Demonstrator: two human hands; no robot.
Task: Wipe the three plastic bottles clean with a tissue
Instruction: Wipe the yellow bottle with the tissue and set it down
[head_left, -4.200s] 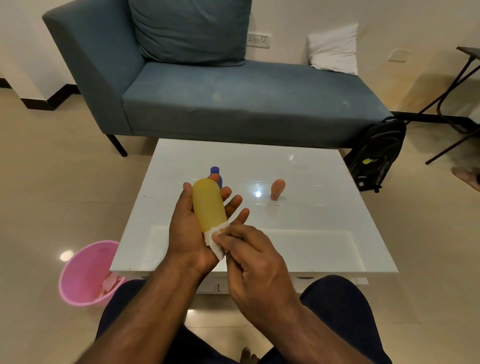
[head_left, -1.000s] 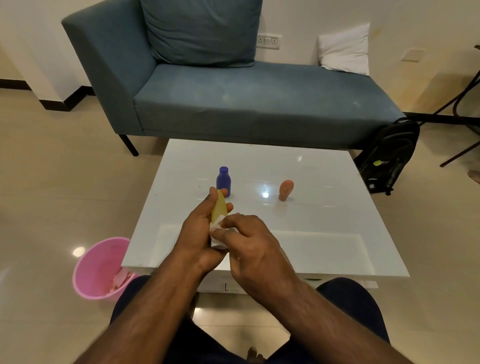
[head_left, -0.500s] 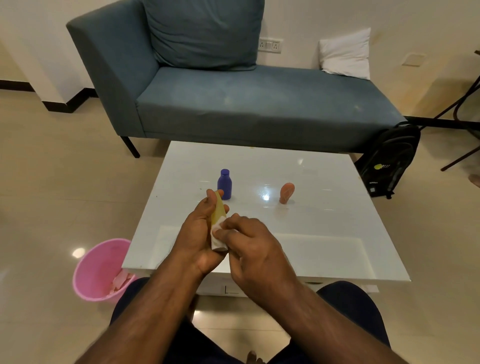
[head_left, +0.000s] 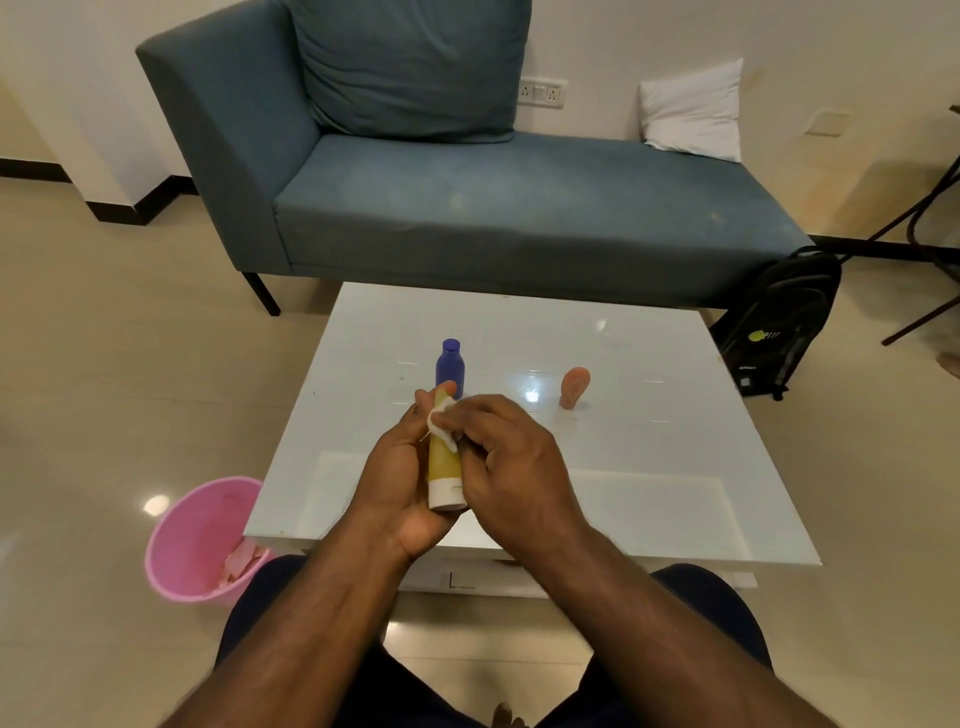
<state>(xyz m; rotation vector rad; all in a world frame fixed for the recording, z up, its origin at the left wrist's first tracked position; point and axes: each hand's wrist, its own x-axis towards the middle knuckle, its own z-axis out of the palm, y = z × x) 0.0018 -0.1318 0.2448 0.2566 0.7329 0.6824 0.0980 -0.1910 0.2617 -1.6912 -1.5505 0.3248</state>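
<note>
While my left hand (head_left: 400, 470) is gripping the yellow bottle (head_left: 443, 467), my right hand (head_left: 511, 457) is pinching the tissue (head_left: 441, 423) against it.

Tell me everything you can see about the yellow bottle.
The yellow bottle is a slim tube-like plastic container, mustard yellow with a white cap at the end nearest the camera. It is off the table, held roughly upright with its cap down, tilted slightly. The left hand grips it from the left side. The right hand presses a white tissue against its upper part. Its far tip is mostly hidden by tissue and fingers.
</note>
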